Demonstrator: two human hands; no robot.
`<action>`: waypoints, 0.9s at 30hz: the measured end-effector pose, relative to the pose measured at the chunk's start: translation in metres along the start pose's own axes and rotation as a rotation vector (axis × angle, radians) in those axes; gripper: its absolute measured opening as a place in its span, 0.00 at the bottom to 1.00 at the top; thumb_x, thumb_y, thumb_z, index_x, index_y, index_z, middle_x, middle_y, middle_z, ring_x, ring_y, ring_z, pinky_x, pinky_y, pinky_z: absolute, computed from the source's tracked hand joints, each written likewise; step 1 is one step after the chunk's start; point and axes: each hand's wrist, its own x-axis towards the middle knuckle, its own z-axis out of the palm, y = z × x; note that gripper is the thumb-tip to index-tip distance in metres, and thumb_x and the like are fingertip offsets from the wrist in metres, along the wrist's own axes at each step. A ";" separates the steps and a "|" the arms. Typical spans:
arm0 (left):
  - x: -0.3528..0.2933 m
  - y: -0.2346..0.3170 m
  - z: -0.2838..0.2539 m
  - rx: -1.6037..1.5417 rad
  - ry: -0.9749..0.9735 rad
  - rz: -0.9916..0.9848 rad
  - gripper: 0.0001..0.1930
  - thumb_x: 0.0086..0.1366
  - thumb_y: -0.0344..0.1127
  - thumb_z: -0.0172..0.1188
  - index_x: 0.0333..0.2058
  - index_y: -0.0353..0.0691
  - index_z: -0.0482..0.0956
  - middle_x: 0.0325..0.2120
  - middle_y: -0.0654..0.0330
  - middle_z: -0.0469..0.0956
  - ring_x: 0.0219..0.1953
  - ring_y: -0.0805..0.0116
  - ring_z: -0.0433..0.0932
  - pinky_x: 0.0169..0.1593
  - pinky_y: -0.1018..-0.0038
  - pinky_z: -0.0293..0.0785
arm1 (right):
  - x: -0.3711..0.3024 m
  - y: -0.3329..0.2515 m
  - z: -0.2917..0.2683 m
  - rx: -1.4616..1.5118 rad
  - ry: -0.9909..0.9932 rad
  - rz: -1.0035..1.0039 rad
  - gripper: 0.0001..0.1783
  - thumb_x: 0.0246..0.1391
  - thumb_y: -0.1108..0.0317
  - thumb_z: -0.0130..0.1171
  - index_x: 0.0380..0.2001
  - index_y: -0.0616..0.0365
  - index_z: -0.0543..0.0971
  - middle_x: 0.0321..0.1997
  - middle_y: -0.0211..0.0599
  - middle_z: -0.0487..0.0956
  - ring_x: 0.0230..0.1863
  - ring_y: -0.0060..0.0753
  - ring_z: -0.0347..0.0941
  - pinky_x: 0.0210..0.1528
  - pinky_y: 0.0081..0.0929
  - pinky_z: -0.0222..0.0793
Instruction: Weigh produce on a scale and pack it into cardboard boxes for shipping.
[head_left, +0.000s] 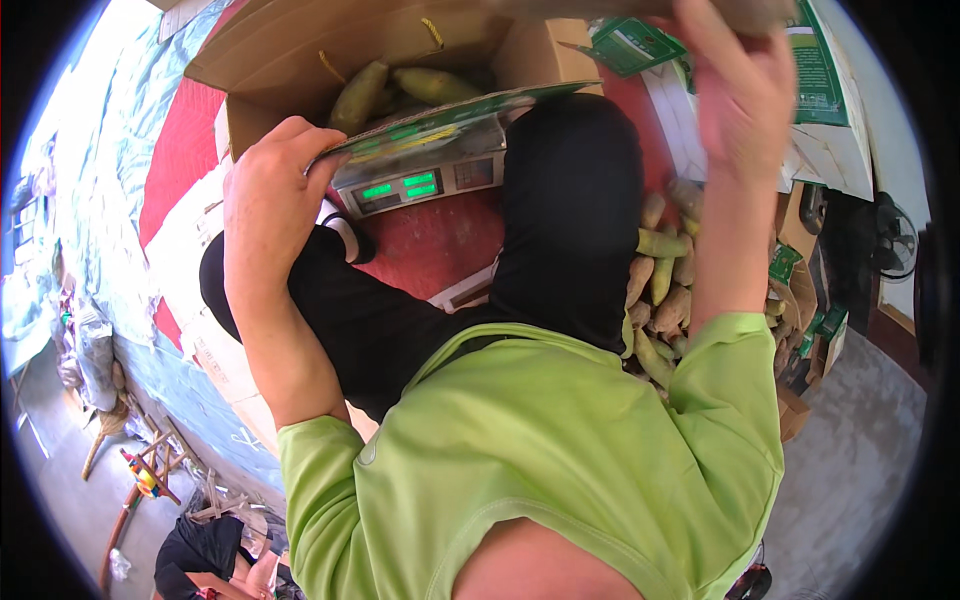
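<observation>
An open cardboard box with yellow cord loops stands in front of me, holding several long green fruits whose kind I cannot tell. My left hand is closed on the box's near flap, thumb and fingers on its edge. Beneath the box sits a digital scale with lit green displays. Raised at the upper right, my right hand has its fingers round a long brownish fruit. That fruit is blurred and partly cut off by the upper edge.
Beside my right leg lies a heap of green and brown long fruits. Green and white cartons stand at the right, near a fan. Red sheeting lies under the scale. Another person sits at the lower left.
</observation>
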 end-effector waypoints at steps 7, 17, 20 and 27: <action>0.005 -0.003 0.002 -0.052 0.003 0.021 0.09 0.55 0.26 0.60 0.36 0.36 0.81 0.27 0.54 0.75 0.31 0.54 0.76 0.37 0.67 0.71 | 0.012 0.051 0.005 0.045 -0.377 0.384 0.31 0.46 0.77 0.68 0.54 0.61 0.68 0.50 0.36 0.74 0.50 0.29 0.72 0.55 0.28 0.68; 0.001 -0.001 0.002 -0.037 0.029 0.037 0.10 0.55 0.31 0.62 0.37 0.38 0.81 0.28 0.56 0.76 0.32 0.54 0.77 0.36 0.66 0.71 | -0.093 0.089 -0.145 -0.536 0.076 0.562 0.11 0.55 0.74 0.61 0.42 0.63 0.78 0.39 0.29 0.80 0.43 0.19 0.74 0.48 0.19 0.69; 0.002 0.000 0.002 -0.048 0.030 0.037 0.12 0.54 0.29 0.62 0.39 0.37 0.81 0.28 0.55 0.76 0.31 0.55 0.76 0.36 0.69 0.71 | -0.149 0.117 -0.198 -0.732 -0.071 0.592 0.12 0.54 0.75 0.61 0.42 0.63 0.78 0.39 0.32 0.80 0.42 0.21 0.74 0.48 0.20 0.69; 0.005 0.003 0.004 -0.033 0.015 0.052 0.13 0.54 0.29 0.63 0.40 0.37 0.81 0.29 0.56 0.76 0.31 0.57 0.77 0.36 0.69 0.71 | -0.289 0.163 -0.282 -0.765 0.012 0.891 0.13 0.49 0.77 0.59 0.41 0.64 0.78 0.36 0.39 0.82 0.40 0.33 0.79 0.46 0.28 0.72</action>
